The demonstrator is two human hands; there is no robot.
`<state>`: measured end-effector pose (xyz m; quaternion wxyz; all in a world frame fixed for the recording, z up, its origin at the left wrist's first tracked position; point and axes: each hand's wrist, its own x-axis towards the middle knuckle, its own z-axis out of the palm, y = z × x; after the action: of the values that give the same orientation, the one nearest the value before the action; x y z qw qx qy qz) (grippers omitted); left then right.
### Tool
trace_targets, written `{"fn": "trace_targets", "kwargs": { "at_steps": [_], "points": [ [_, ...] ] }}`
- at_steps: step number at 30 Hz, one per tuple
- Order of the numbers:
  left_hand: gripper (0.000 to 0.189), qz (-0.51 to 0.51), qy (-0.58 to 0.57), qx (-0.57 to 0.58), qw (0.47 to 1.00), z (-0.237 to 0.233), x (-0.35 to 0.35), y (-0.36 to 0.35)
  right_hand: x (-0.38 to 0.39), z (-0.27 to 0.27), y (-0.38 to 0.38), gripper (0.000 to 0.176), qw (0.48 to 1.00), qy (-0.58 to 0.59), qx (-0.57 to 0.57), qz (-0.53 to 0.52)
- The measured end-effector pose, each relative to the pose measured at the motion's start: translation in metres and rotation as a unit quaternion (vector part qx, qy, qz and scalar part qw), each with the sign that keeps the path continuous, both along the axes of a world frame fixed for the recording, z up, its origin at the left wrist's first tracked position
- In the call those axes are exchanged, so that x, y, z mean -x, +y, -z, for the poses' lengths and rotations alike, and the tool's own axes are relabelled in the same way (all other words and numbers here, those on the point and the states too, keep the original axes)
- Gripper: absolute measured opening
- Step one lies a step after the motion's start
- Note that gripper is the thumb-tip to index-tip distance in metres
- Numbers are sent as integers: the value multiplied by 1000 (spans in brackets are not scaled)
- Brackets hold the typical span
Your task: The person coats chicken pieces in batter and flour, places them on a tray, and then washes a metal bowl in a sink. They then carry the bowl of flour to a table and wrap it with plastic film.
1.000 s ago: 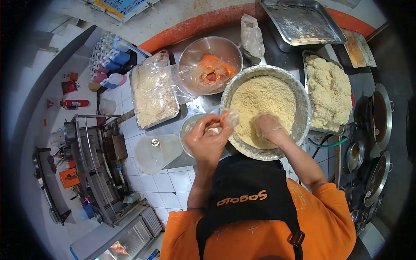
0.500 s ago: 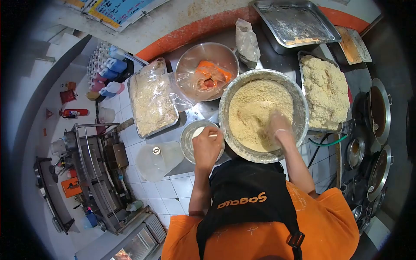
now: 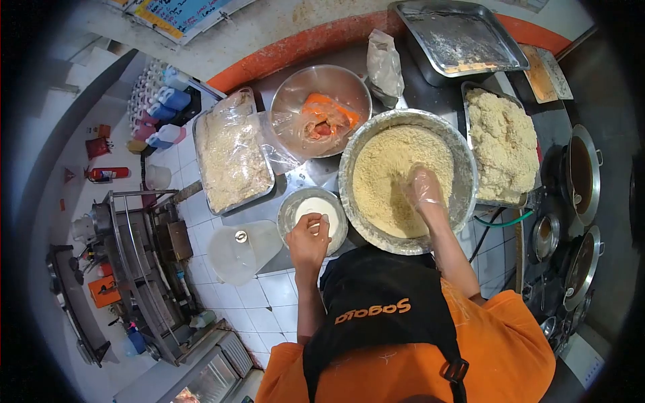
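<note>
Over the small metal bowl (image 3: 285,213) of white liquid (image 3: 314,207), my left hand (image 3: 309,243) has its fingers curled toward the thumb. Whatever they may hold is hidden. My right hand (image 3: 424,190), in a clear plastic glove, reaches into the large metal bowl (image 3: 467,151) of pale yellow crumbs (image 3: 390,161). Its fingertips are sunk in the crumbs, so I cannot see what they grip. The two bowls stand side by side in front of the black apron.
Left stands a plastic-covered tray of crumb-coated food (image 3: 232,164); right, an uncovered heaped tray (image 3: 500,144). Behind are a metal bowl with an orange bag (image 3: 329,111) and a stacked metal tray (image 3: 463,40). A translucent jug (image 3: 245,252) sits near the front edge. Wide pans (image 3: 583,174) line the right.
My left hand has moved slightly left and down, uncovering more of the white liquid. My right hand has shifted a little left within the crumbs, and its blur is gone.
</note>
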<state>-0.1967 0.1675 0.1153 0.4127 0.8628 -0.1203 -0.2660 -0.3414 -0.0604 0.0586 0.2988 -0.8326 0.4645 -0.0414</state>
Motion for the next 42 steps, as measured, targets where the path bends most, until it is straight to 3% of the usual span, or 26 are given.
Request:
{"fn": "trace_targets", "kwargs": {
  "at_steps": [2, 3, 4, 5, 8, 9, 10, 11, 12, 13, 14, 15, 16, 18, 19, 21, 22, 24, 25, 28, 32, 34, 35, 37, 39, 42],
  "points": [
    [25, 3, -11, -3, 1000, 10, -1, 7, -11, 2, 1, 36, 998, 30, -47, -3],
    [26, 9, -20, -6, 1000, 13, -2, 8, -12, 20, 5, 43, 946, 134, 227, -190],
    [26, 13, -18, -6, 1000, 15, -2, 9, -12, 39, 12, 51, 776, 225, 470, -355],
    [26, 18, -11, -12, 1000, 15, 0, 12, -12, 59, 22, 63, 911, 174, 238, -289],
    [26, 5, -5, -22, 1000, 12, -5, 15, -6, 69, -3, 65, 933, 205, 167, -244],
    [26, -6, 6, -37, 999, 11, -2, 21, -9, 61, -7, 58, 866, 249, 310, -304],
    [26, -9, 9, -37, 999, 13, -1, 24, -6, 50, -18, 56, 928, 240, 89, -272],
    [25, -8, -2, -32, 999, 18, -3, 26, -19, -12, -24, 55, 952, 212, -150, -160],
    [25, -6, -12, -27, 1000, 22, -3, 29, -33, -74, -30, 55, 928, 215, -302, -30],
    [23, -16, -13, -17, 1000, 27, -3, 32, -26, -57, -29, 55, 929, 217, -299, -31],
    [23, -21, -11, -12, 1000, 27, -3, 31, -13, -22, -31, 61, 978, 178, -101, -50],
    [23, -30, 4, -4, 1000, 26, -1, 33, -4, 8, -30, 67, 984, 131, 98, -69],
    [23, -35, 19, 1, 999, 25, 0, 36, -5, 25, -28, 67, 984, 134, 97, -71],
    [23, -23, 5, -10, 1000, 28, -1, 38, -14, 52, -35, 73, 984, 151, -83, -44],
    [24, -11, -6, -24, 1000, 29, 0, 41, -10, 62, -35, 73, 984, 151, -82, -45],
    [24, -9, -10, -30, 999, 24, -3, 41, -5, 66, -39, 58, 993, -13, -113, -10],
    [24, -7, -11, -40, 999, 23, -2, 43, -2, 67, -41, 58, 993, -13, -113, -17],
    [24, -24, -10, -28, 999, 24, -4, 45, 0, 17, -43, 48, 986, -109, -125, -11],
    [24, -33, -7, -18, 999, 24, -3, 47, -7, -28, -35, 40, 989, -69, -126, 20],
    [24, -14, -28, -37, 999, 28, -7, 51, -1, -33, -32, 38, 997, -73, -26, -24],
    [25, -1, -21, -44, 999, 24, -9, 49, 1, -63, 4, 41, 986, -122, -72, -84],
    [25, -9, -14, -48, 999, 22, -9, 48, 11, -46, 10, 51, 991, 49, -92, -82],
    [25, -10, -13, -49, 999, 24, -8, 50, 20, -30, 17, 51, 991, 50, -93, -83],
    [24, -6, -20, -52, 998, 28, -10, 53, 36, 17, 33, 56, 968, 232, 84, -49],
    [23, 9, -28, -64, 998, 28, -10, 53, 45, 67, 34, 58, 980, 187, 51, -48],
    [23, 25, -39, -59, 997, 29, -12, 52, 50, 74, 19, 52, 995, 67, 19, -71]
  ]
}}
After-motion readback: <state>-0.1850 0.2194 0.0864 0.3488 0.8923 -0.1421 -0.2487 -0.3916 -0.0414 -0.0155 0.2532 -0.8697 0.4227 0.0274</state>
